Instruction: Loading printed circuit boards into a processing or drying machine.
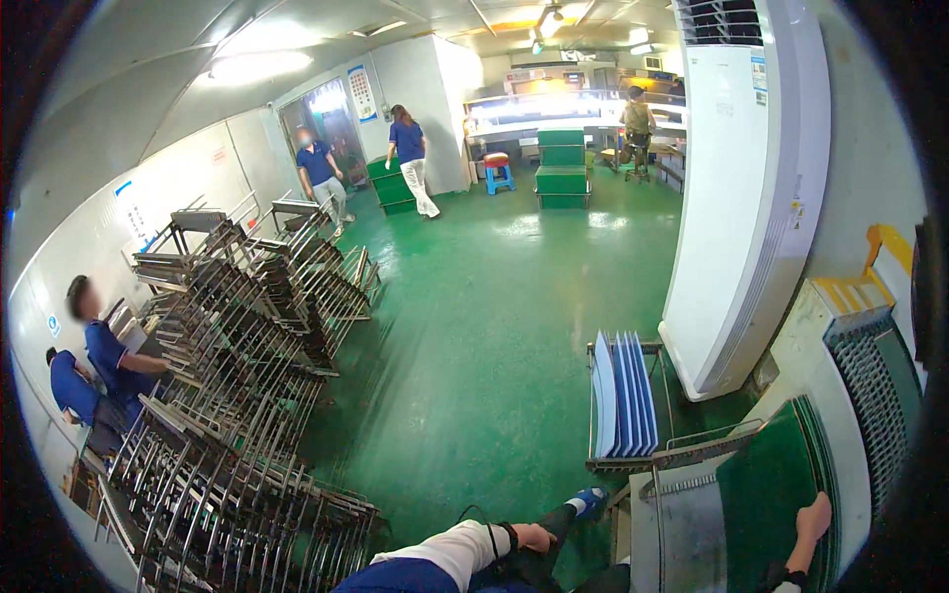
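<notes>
At the lower right my right hand (815,516) has its fingers closed at the edge of a dark green board (766,494), one of several thin boards standing close together. Beside them is a metal rack rail (707,450). My left hand (534,537) is low in the middle, close to my leg, with a dark band at the wrist; its fingers are too small and hidden to make out. Farther ahead of the green boards, several pale blue sheets (625,395) stand upright in a wire rack on the floor.
Stacked metal racks (237,425) fill the left side, with two people working behind them. A tall white air conditioner (736,198) stands at right. Green crates (561,183) and a blue stool (498,178) are farther back. Other people stand near a doorway and a lit bench.
</notes>
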The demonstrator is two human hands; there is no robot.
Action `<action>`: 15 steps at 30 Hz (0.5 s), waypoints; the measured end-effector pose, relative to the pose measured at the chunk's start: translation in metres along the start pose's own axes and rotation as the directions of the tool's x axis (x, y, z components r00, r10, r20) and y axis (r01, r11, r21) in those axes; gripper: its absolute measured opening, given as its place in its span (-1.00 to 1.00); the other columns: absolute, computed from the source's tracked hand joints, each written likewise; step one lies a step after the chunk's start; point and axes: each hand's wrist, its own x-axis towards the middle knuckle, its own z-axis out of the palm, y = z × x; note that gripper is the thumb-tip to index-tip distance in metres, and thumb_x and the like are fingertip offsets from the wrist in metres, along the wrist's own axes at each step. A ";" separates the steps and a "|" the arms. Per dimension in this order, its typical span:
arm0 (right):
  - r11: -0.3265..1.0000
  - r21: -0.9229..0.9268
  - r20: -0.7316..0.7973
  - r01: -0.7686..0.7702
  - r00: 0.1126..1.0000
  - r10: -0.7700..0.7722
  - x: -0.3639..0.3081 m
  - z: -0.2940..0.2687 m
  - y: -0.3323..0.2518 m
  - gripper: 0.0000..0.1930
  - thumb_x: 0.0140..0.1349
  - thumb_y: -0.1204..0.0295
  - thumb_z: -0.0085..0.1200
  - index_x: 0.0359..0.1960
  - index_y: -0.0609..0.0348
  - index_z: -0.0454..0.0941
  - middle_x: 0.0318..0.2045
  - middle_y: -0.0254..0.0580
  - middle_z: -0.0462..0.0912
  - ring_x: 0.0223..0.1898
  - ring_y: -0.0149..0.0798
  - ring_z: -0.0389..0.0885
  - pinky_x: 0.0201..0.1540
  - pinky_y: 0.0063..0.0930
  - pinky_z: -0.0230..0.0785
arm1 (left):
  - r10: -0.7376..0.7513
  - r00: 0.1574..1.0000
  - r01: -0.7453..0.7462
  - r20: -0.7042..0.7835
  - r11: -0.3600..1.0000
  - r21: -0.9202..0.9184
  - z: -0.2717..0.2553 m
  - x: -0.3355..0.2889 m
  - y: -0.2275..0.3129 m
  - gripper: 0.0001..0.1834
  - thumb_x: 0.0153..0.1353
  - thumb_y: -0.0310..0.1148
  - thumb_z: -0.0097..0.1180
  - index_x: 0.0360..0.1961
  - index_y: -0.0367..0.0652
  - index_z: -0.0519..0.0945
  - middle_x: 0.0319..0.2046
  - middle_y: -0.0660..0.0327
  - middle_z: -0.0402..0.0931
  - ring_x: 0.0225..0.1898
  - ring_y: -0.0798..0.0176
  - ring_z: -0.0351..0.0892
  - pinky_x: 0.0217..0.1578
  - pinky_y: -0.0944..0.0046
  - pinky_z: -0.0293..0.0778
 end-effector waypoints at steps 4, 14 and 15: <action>0.995 -0.059 -0.115 0.077 0.990 -0.084 0.013 0.030 0.026 -0.71 -0.02 0.60 -0.08 -0.19 0.31 0.44 -0.20 0.18 0.51 -0.11 0.16 0.46 -0.06 -0.11 0.31 | 0.085 0.976 -0.074 -0.199 0.995 0.062 0.011 0.034 -0.022 -0.25 -0.09 -0.32 -0.05 0.26 0.27 0.23 -0.36 0.14 0.55 -0.45 0.23 0.45 -0.45 0.21 0.31; 0.994 -0.042 -0.156 0.097 0.983 -0.102 0.030 0.062 0.052 -0.74 -0.03 0.58 -0.06 -0.23 0.29 0.42 -0.24 0.13 0.52 -0.14 0.14 0.47 -0.09 -0.12 0.33 | 0.051 0.999 -0.051 -0.001 0.998 -0.035 -0.002 0.000 0.000 -0.22 -0.05 -0.34 -0.11 0.31 0.25 0.09 0.26 0.11 0.14 0.24 -0.08 0.17 0.12 -0.05 0.26; 0.993 -0.046 -0.169 0.106 0.979 -0.112 0.030 0.063 0.053 -0.74 -0.03 0.58 -0.06 -0.23 0.29 0.42 -0.24 0.12 0.52 -0.15 0.14 0.47 -0.10 -0.11 0.33 | 0.042 0.999 -0.041 0.024 0.999 -0.021 -0.004 -0.003 0.002 -0.20 -0.08 -0.36 -0.11 0.31 0.25 0.09 0.26 0.10 0.14 0.24 -0.07 0.17 0.12 -0.04 0.25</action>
